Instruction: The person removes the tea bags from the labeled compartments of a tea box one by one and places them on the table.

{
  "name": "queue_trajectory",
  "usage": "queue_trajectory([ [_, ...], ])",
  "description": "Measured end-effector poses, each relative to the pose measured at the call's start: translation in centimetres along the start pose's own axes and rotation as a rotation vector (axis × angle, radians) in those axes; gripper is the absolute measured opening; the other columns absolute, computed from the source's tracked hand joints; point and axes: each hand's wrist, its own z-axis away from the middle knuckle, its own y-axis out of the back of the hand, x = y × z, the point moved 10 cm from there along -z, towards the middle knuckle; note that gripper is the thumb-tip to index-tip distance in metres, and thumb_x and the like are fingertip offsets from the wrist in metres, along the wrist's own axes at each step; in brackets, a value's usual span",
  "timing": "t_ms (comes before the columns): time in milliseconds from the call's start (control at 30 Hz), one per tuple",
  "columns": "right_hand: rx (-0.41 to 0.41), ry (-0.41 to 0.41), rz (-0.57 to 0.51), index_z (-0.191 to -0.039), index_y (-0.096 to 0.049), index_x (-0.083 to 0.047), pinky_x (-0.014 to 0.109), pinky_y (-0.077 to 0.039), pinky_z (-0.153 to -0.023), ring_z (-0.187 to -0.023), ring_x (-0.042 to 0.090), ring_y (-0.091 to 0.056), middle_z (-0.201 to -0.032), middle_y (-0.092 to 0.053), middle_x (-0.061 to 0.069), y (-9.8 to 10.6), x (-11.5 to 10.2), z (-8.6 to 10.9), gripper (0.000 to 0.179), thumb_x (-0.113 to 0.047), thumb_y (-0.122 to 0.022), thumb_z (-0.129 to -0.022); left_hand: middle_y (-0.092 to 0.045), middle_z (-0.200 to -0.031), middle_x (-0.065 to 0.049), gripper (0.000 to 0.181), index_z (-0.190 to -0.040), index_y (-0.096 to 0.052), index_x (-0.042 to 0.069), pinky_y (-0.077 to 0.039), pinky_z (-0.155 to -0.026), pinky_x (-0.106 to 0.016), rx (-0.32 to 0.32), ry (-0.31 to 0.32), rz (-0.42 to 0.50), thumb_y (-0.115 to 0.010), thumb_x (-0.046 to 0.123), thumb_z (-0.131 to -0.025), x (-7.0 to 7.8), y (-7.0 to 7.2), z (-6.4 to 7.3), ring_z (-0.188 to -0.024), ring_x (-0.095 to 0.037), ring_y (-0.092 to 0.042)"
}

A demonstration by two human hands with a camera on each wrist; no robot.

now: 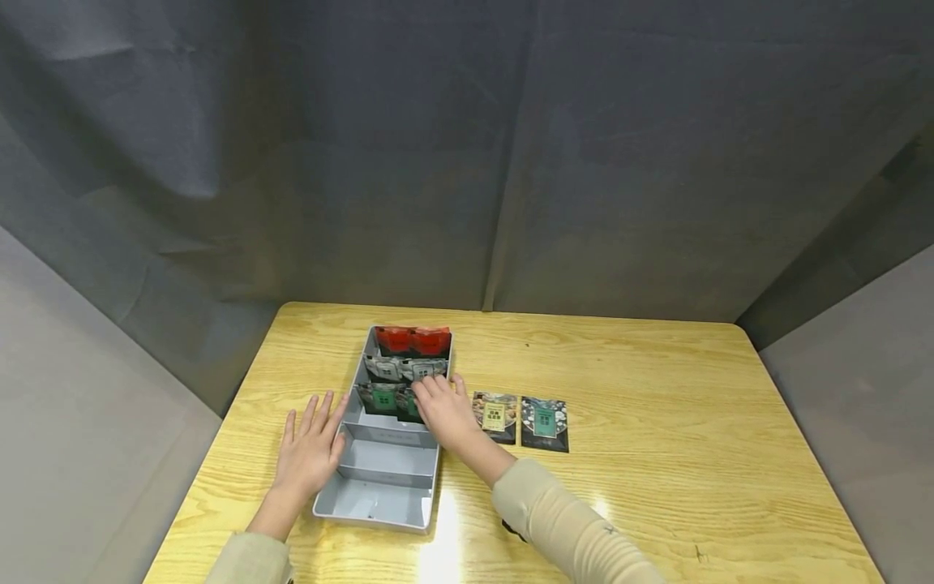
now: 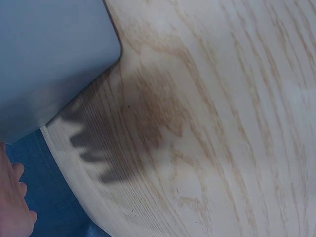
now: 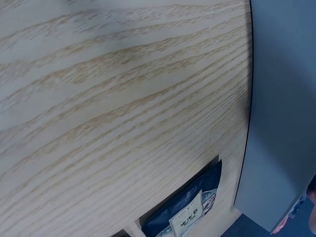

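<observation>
A grey divided tray (image 1: 387, 458) stands on the wooden table, its row of compartments running away from me. My left hand (image 1: 308, 454) lies along the tray's left edge with fingers spread and straight. Over the tray's right rim reaches my right hand (image 1: 447, 414), its fingers at the right-hand green packet (image 1: 410, 404) in the third compartment from the back. The thumb is hidden, so a pinch cannot be made out. Beside that packet stands another green packet (image 1: 381, 398). Behind them are grey-white packets (image 1: 383, 369) and, farthest back, red packets (image 1: 412, 341).
Right of the tray, a packet with a yellow label (image 1: 494, 416) and one with a teal label (image 1: 545, 422) lie flat, side by side. The two front compartments show bare floors. A dark curtain (image 1: 620, 162) hangs behind the table (image 1: 693, 438).
</observation>
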Motion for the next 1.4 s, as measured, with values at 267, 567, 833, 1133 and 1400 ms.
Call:
queue_trajectory([
  [267,-0.003,0.025,0.043,-0.104,-0.058,-0.022,0.040,-0.035,-0.093,-0.096,0.012,-0.048,-0.099,-0.056,-0.007,0.0,-0.3,0.0,0.015,-0.030,-0.049,-0.094,-0.022,-0.150,-0.010,0.052,-0.145,-0.026,0.018,0.003,-0.111,-0.052,0.002,-0.002,0.001,-0.037,0.030,-0.096,0.0,0.0,-0.1,-0.138,-0.032,-0.011],
  [567,-0.016,0.053,0.070,-0.100,-0.060,-0.021,0.041,-0.035,-0.094,-0.094,0.013,-0.049,-0.096,-0.057,-0.008,-0.1,-0.6,0.1,0.010,-0.023,-0.054,-0.091,-0.021,-0.151,-0.009,0.052,-0.146,-0.025,0.019,0.004,-0.111,-0.051,-0.003,-0.003,-0.001,-0.037,0.030,-0.096,0.0,0.0,-0.2,-0.139,-0.031,-0.010],
  [833,0.015,0.050,0.033,-0.102,-0.060,-0.021,0.039,-0.035,-0.092,-0.093,0.013,-0.049,-0.096,-0.057,-0.007,0.6,-0.5,0.4,0.012,-0.025,-0.053,-0.092,-0.019,-0.151,-0.009,0.052,-0.146,-0.024,0.019,0.004,-0.111,-0.051,-0.018,0.003,0.001,-0.036,0.031,-0.096,0.1,-0.1,-0.1,-0.139,-0.031,-0.009],
  [1133,0.038,-0.008,-0.090,-0.107,-0.056,-0.023,0.039,-0.034,-0.091,-0.093,0.013,-0.048,-0.098,-0.053,-0.006,2.9,0.4,0.3,0.015,-0.026,-0.050,-0.094,-0.020,-0.151,-0.011,0.052,-0.146,-0.025,0.018,0.003,-0.111,-0.053,-0.020,0.009,0.007,-0.035,0.029,-0.096,0.1,0.0,0.1,-0.138,-0.032,-0.010],
  [1400,0.203,-0.008,-0.128,-0.102,-0.058,-0.021,0.041,-0.034,-0.087,-0.088,0.016,-0.050,-0.093,-0.054,-0.004,6.6,1.2,0.6,0.012,-0.020,-0.056,-0.091,-0.021,-0.150,-0.011,0.052,-0.146,-0.025,0.018,0.003,-0.111,-0.053,-0.023,0.013,0.009,-0.036,0.029,-0.096,0.1,0.0,0.1,-0.138,-0.033,-0.010],
])
